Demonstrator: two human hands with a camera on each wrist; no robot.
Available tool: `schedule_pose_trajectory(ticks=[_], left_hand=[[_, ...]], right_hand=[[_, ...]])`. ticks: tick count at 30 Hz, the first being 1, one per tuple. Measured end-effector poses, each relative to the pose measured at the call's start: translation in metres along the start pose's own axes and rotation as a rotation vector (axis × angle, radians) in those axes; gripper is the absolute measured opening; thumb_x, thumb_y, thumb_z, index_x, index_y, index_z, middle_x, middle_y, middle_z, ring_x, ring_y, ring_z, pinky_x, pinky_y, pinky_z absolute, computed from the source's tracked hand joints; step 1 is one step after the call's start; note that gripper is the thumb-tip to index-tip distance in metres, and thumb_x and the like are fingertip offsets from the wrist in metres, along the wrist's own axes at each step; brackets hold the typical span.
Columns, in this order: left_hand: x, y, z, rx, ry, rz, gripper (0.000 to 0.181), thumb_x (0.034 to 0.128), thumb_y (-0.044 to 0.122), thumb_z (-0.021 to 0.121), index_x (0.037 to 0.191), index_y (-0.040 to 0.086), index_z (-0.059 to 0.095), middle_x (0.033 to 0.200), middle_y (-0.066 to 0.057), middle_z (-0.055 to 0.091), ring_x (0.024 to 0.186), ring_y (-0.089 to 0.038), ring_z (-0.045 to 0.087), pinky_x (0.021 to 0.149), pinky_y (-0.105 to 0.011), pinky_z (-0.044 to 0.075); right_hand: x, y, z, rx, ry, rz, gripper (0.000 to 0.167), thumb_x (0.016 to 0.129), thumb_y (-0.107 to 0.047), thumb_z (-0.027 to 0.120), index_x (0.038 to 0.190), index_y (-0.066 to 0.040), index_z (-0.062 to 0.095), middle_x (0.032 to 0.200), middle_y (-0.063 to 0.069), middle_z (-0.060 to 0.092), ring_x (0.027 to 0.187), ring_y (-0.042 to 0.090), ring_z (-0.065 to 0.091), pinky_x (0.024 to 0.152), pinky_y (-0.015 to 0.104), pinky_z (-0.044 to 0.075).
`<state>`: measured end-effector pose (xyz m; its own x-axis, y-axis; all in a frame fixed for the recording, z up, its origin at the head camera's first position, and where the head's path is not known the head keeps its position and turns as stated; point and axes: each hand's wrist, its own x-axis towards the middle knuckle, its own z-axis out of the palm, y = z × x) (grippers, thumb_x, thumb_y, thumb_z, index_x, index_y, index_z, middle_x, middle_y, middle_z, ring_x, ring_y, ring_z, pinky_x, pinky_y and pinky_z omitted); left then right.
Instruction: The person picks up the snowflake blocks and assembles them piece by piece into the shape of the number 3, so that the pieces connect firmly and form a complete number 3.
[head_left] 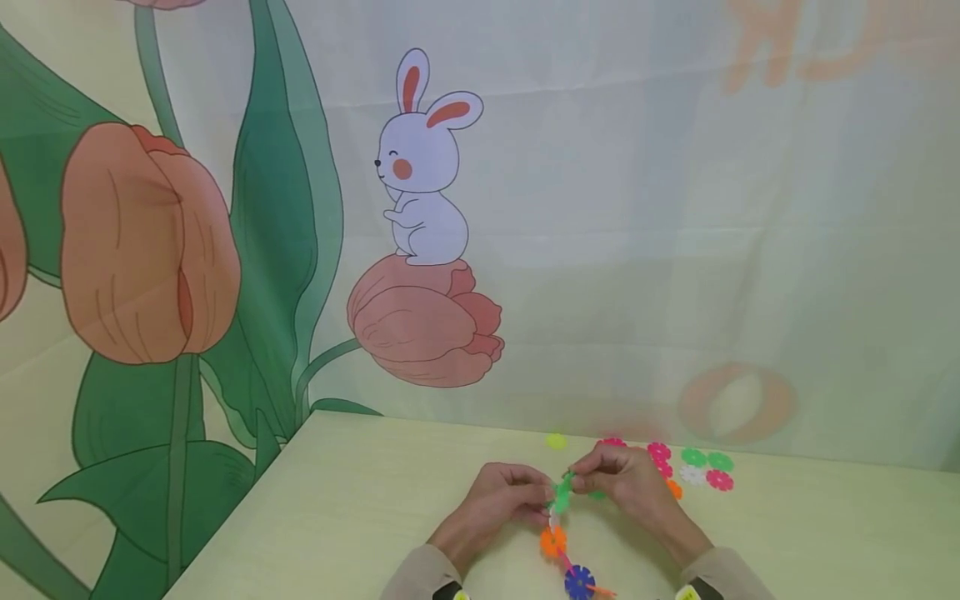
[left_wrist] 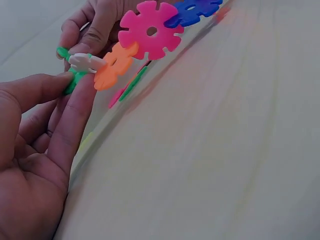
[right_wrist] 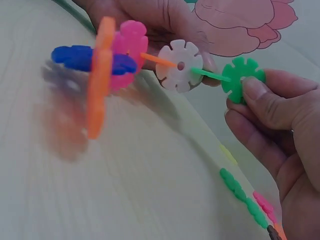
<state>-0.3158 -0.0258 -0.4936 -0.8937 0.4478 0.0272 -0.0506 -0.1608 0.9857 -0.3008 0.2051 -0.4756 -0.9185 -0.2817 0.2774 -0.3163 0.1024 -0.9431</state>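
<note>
In the head view, a chain of slotted discs (head_left: pixel 562 497) hangs between the left hand (head_left: pixel 504 502) and the right hand (head_left: pixel 633 487), above the worktop (head_left: pixel 337 508); its orange disc (head_left: pixel 547 538) and blue disc (head_left: pixel 573 577) dangle towards the person. Loose discs (head_left: pixel 720 481) lie beyond the right hand.

In the left wrist view, the left thumb and a finger pinch the inner green disc (left_wrist: pixel 76 84), just beside the white disc (left_wrist: pixel 82 62). The pink disc (left_wrist: pixel 142 44) stands broad side to the camera. The pieces look like thin plastic, so probably very light, stiff and a little slick.

In the right wrist view, the right hand grips the end green disc (right_wrist: pixel 246 69) between thumb and fingers, its slotted edge turned towards the chain. Each joint is only slot pushed into slot (a sideways twist could well pop one loose), so the best hold seems to be flat across the two discs meeting at a joint, pressing straight along the slots.
</note>
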Motion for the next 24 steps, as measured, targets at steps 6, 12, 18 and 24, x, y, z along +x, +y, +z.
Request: schedule_pose_trajectory(ticks=[6, 12, 18, 24], left_hand=[[-0.0002, 0.0002, 0.0007, -0.009, 0.013, 0.014, 0.015, 0.0935, -0.003, 0.074, 0.104, -0.014, 0.075, 0.08, -0.009, 0.074, 0.066, -0.014, 0.07, 0.065, -0.027, 0.064], [0.0006, 0.0003, -0.0009, -0.006, 0.02, 0.008, 0.015, 0.0949, -0.003, 0.073, 0.105, -0.013, 0.075, 0.082, -0.01, 0.075, 0.068, -0.015, 0.072, 0.068, -0.029, 0.065], [0.0008, 0.0, -0.0026, -0.014, 0.026, 0.001, 0.015, 0.0953, -0.003, 0.073, 0.107, -0.013, 0.075, 0.085, -0.01, 0.075, 0.069, -0.015, 0.072, 0.068, -0.029, 0.065], [-0.0007, 0.0013, -0.0031, -0.022, 0.021, -0.006, 0.016, 0.0964, -0.002, 0.073, 0.108, -0.013, 0.075, 0.087, -0.011, 0.076, 0.07, -0.015, 0.072, 0.069, -0.028, 0.065]], right_hand=[[-0.001, -0.0019, 0.0028, 0.019, 0.037, 0.008, 0.011, 0.092, 0.004, 0.078, 0.101, 0.011, 0.075, 0.101, 0.021, 0.076, 0.087, 0.027, 0.078, 0.085, 0.032, 0.064], [-0.0013, 0.0007, 0.0057, 0.018, 0.053, -0.041, 0.01, 0.092, 0.006, 0.077, 0.1, 0.011, 0.074, 0.1, 0.019, 0.077, 0.086, 0.023, 0.078, 0.085, 0.033, 0.064], [-0.0015, 0.0018, 0.0078, 0.034, 0.062, -0.049, 0.012, 0.092, 0.006, 0.077, 0.101, 0.012, 0.073, 0.1, 0.018, 0.077, 0.087, 0.023, 0.078, 0.085, 0.034, 0.065], [-0.003, 0.0033, 0.0089, 0.061, 0.062, -0.045, 0.013, 0.092, 0.008, 0.076, 0.103, 0.013, 0.072, 0.098, 0.015, 0.077, 0.088, 0.025, 0.078, 0.086, 0.035, 0.064]])
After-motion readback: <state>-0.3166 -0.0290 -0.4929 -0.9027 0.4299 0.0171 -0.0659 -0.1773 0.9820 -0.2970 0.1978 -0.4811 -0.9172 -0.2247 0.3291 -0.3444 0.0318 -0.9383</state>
